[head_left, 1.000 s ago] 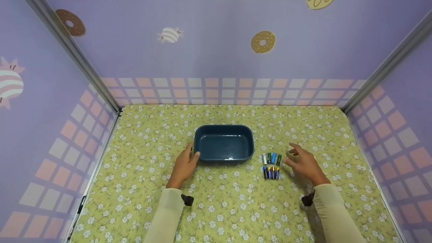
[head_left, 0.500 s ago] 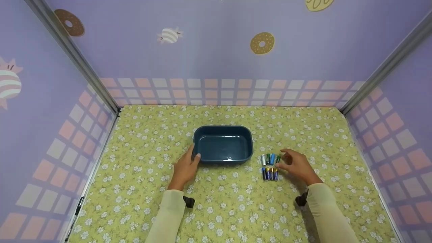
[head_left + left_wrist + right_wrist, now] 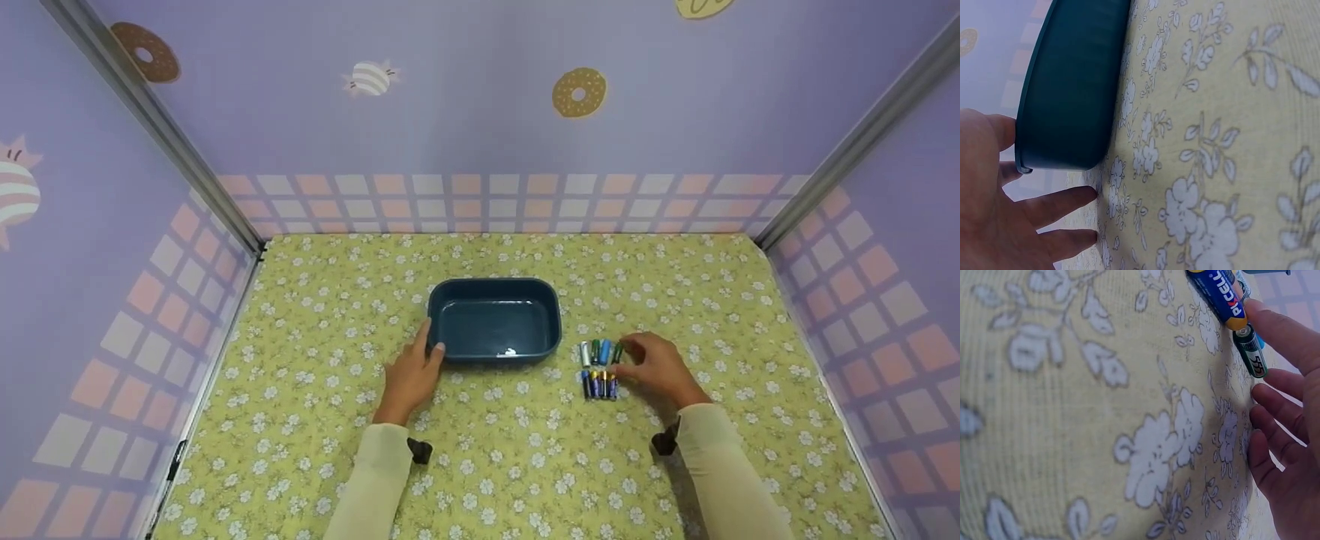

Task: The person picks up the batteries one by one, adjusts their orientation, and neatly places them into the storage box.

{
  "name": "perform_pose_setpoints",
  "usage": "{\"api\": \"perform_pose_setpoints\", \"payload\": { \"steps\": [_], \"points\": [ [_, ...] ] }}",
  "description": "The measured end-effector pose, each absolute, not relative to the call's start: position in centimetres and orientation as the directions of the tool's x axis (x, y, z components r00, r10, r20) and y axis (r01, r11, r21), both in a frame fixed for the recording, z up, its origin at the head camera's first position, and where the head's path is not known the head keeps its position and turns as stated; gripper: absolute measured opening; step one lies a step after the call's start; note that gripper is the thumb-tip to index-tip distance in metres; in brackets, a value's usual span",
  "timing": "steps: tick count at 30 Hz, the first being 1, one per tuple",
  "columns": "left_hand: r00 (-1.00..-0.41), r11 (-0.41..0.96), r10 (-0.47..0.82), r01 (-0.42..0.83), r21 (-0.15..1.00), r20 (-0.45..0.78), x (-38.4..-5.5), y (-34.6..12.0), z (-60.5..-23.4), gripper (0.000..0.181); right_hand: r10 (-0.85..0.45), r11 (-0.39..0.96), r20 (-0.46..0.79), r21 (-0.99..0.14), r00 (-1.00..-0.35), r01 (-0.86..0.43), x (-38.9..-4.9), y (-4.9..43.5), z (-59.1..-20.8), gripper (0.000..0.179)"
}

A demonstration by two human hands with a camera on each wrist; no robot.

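A dark teal rectangular bin [image 3: 495,355] sits at mid-table. My left hand [image 3: 410,375] is at its front left corner, thumb at the rim and fingers along the side. In the left wrist view, the lower fingers stretch toward the cloth beside the bin wall [image 3: 1072,84]. To the right, several small batteries lie in two rows. My right hand [image 3: 658,369] pinches a green battery [image 3: 618,352] at the right end of the back row. Its "555" label shows in the right wrist view, with a blue and gold PKCELL battery [image 3: 1223,295] close to the thumb.
In the back row are a silver battery [image 3: 586,354], another green one [image 3: 595,352] and a light blue one [image 3: 605,352]. Dark blue batteries [image 3: 596,385] form the front row. Patterned purple walls [image 3: 480,135] enclose the flowered tablecloth [image 3: 480,465] behind and at both sides.
My right hand has moved left to the back row's right end, and its thumb and index finger have closed on the green battery. The left hand stays at the bin.
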State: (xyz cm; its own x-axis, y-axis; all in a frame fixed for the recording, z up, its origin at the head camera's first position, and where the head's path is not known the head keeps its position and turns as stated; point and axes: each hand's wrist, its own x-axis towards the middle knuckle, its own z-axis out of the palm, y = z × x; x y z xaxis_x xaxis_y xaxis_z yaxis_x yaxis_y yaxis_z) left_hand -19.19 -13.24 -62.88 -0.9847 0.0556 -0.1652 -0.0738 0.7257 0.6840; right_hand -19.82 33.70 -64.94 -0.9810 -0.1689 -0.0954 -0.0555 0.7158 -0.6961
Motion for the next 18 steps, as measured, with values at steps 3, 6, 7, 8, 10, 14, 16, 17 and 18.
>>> {"api": "perform_pose_setpoints", "payload": {
  "steps": [3, 6, 7, 8, 10, 14, 16, 17, 18],
  "points": [
    [-0.984, 0.725, 0.059, -0.071, 0.685, -0.165, -19.15, -13.3, -62.87, 0.065, -0.166, 0.719, -0.077, -0.692, -0.983, -0.067, -19.82, 33.54, -65.02, 0.062],
    [-0.984, 0.721, 0.065, -0.071, 0.69, -0.169, -19.09, -13.36, -62.97, 0.066, -0.156, 0.724, -0.067, -0.686, -0.985, -0.068, -19.8, 33.36, -65.05, 0.061],
    [-0.983, 0.716, 0.066, -0.072, 0.694, -0.17, -19.08, -13.38, -63.0, 0.066, -0.152, 0.726, -0.068, -0.685, -0.986, -0.065, -19.79, 33.31, -65.04, 0.061],
    [-0.983, 0.714, 0.067, -0.073, 0.696, -0.171, -19.05, -13.38, -63.02, 0.066, -0.15, 0.728, -0.07, -0.683, -0.986, -0.062, -19.79, 33.27, -65.04, 0.06],
    [-0.983, 0.708, 0.068, -0.073, 0.702, -0.17, -19.05, -13.4, -63.06, 0.065, -0.143, 0.733, -0.074, -0.678, -0.987, -0.055, -19.82, 33.22, -65.05, 0.06],
    [-0.982, 0.7, 0.067, -0.078, 0.71, -0.174, -19.08, -13.42, -63.08, 0.065, -0.149, 0.748, -0.06, -0.66, -0.987, -0.073, -19.94, 33.23, -65.16, 0.057],
    [-0.982, 0.7, 0.066, -0.082, 0.71, -0.178, -19.09, -13.45, -63.08, 0.064, -0.157, 0.755, -0.048, -0.65, -0.986, -0.089, -19.98, 33.26, -65.23, 0.055],
    [-0.981, 0.7, 0.067, -0.082, 0.709, -0.18, -19.08, -13.47, -63.06, 0.064, -0.157, 0.756, -0.047, -0.649, -0.987, -0.089, -19.97, 33.25, -65.21, 0.055],
    [-0.981, 0.702, 0.068, -0.081, 0.708, -0.18, -19.07, -13.47, -63.06, 0.064, -0.156, 0.756, -0.048, -0.649, -0.987, -0.088, -19.96, 33.24, -65.2, 0.054]
  ]
}}
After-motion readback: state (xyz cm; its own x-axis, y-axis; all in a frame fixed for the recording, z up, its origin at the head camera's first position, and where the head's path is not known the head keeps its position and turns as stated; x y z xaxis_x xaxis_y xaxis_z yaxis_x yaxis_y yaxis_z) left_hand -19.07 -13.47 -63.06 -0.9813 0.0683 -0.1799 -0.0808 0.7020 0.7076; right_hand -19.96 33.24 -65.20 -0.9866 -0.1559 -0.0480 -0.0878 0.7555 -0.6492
